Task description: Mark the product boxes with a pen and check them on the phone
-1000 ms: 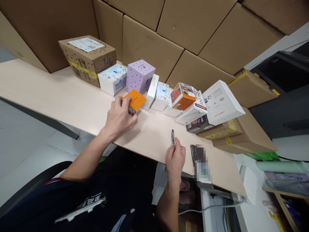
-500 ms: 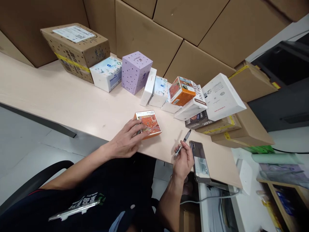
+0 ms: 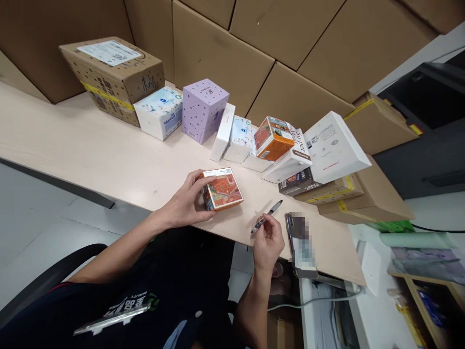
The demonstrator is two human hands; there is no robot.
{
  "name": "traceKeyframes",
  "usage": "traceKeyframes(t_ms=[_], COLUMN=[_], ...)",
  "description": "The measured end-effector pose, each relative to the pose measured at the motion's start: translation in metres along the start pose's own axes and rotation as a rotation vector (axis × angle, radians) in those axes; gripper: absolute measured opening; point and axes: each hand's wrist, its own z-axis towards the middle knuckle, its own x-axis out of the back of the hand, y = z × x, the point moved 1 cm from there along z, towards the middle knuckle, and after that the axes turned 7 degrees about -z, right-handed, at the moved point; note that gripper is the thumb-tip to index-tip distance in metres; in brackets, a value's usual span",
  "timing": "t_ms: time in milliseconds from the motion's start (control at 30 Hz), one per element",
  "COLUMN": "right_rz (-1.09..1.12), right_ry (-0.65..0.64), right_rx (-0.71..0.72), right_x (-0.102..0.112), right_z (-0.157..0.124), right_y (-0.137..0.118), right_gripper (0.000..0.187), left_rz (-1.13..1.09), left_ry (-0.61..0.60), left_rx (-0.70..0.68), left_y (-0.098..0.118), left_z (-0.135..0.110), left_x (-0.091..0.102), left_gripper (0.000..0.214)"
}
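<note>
My left hand (image 3: pixel 183 206) grips a small orange box (image 3: pixel 222 190) with a printed picture on top, tipped up on the light wooden desk (image 3: pixel 90 150) near its front edge. My right hand (image 3: pixel 268 241) pinches a dark pen (image 3: pixel 263 219), tip pointing up and right, just right of the box. A phone (image 3: pixel 301 242) lies flat beside my right hand at the desk edge.
Along the back stand a taped brown carton (image 3: pixel 112 72), a white tissue box (image 3: pixel 159 112), a purple dotted box (image 3: pixel 201 110), several small white boxes, an orange box (image 3: pixel 273 138) and a stack of cartons (image 3: pixel 348 194). Large cardboard sheets (image 3: pixel 254 43) form the wall behind.
My left hand brought the orange box from the row at the back to the desk's front and turned its picture side up. The pen swung from upright to slanting right.
</note>
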Motion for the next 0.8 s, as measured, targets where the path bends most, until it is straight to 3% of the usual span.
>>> traceKeyframes(t_ms=[167, 300, 467, 633, 733, 800], right_rz=[-0.034, -0.02, 0.055, 0.055, 0.046, 0.044], right_ry=[0.077, 0.125, 0.127, 0.12, 0.127, 0.125], right_rx=[-0.039, -0.098, -0.163, -0.132, -0.127, -0.128], right_x=[-0.001, 0.001, 0.0, 0.0, 0.0, 0.0], right_z=[-0.001, -0.004, -0.006, -0.006, -0.007, -0.007], right_y=[-0.009, -0.014, -0.012, -0.014, -0.013, -0.012], right_gripper=[0.03, 0.036, 0.036, 0.032, 0.032, 0.033], left_rz=[-0.104, -0.189, 0.081, 0.586, 0.651, 0.62], left_ry=[0.104, 0.15, 0.123, 0.052, 0.009, -0.023], left_rx=[0.128, 0.248, 0.332, 0.323, 0.338, 0.354], left_y=[0.005, 0.016, 0.05, 0.074, 0.071, 0.063], left_z=[0.002, 0.006, 0.019, 0.042, 0.053, 0.055], left_x=[0.002, 0.014, 0.032, 0.008, -0.01, -0.011], left_gripper=[0.076, 0.059, 0.047, 0.058, 0.071, 0.075])
